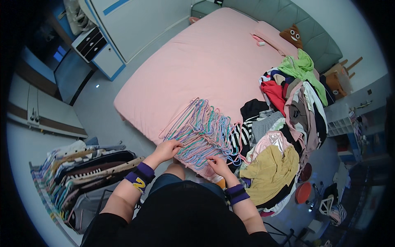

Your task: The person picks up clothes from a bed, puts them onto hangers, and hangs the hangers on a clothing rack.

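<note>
A dense heap of pastel clothes hangers [203,132] in pink, blue, purple and green lies at the near edge of the bed. My left hand [166,150] is at the heap's left side, with its fingers curled by the hangers. At the heap's near right side, my right hand [219,166] has thumb and fingers close together. Whether either hand grips a hanger is too small to tell. Right of the hangers lie a black-and-white striped garment [242,136] and a mustard-yellow garment [271,173], part of a large clothes pile.
The bed has a pink sheet [197,64] and a green padded headboard [311,24]. A brown plush cushion [291,35] leans there. On the left, a rack holds hanging clothes [95,166]. Red basins [303,193] stand on the floor at right. A white cabinet [108,60] stands beyond the bed's left side.
</note>
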The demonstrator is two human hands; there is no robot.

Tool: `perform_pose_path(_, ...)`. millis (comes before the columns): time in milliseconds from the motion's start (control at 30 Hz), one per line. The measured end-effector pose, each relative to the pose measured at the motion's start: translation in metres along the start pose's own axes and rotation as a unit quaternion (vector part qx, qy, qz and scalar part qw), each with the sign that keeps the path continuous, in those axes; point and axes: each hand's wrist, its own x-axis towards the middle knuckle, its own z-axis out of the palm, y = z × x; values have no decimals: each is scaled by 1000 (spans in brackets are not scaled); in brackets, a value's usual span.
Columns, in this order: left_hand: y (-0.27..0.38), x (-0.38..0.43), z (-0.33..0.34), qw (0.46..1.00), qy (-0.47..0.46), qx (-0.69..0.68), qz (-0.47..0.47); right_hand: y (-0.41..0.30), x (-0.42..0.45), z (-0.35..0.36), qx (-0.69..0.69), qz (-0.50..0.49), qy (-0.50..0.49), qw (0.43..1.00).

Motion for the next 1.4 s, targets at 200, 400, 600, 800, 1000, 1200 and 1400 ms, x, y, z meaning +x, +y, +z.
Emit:
perform_pose_path(200, -84, 76, 10, 994, -107, -29, -24, 6, 53, 12, 17, 34, 49, 998)
perform_pose_path(400, -163, 132, 54, 977, -173, -93, -85, -11, 105, 30, 38, 73, 63, 995)
perform_pose_path(600, -175, 181, 62, 967, -192, -109, -130, 1, 144, 53, 93, 60, 121, 987)
perform_pose_path(800, -193, 213, 81, 962, -191, -116, -155, -22, 178, 45, 36, 107, 129, 985)
perform_pose_path(1000, -215, 227, 101, 948, -236, -126, -175, -8, 194, 54, 48, 103, 177, 978)
perform_pose_path(1200, -206, 219, 78, 960, -209, -122, -140, 2, 189, 64, 62, 100, 167, 979)
perform_pose_path(1400, -205, 197, 65, 938, -160, -248, -182, -19, 168, 73, 127, 68, 183, 973)
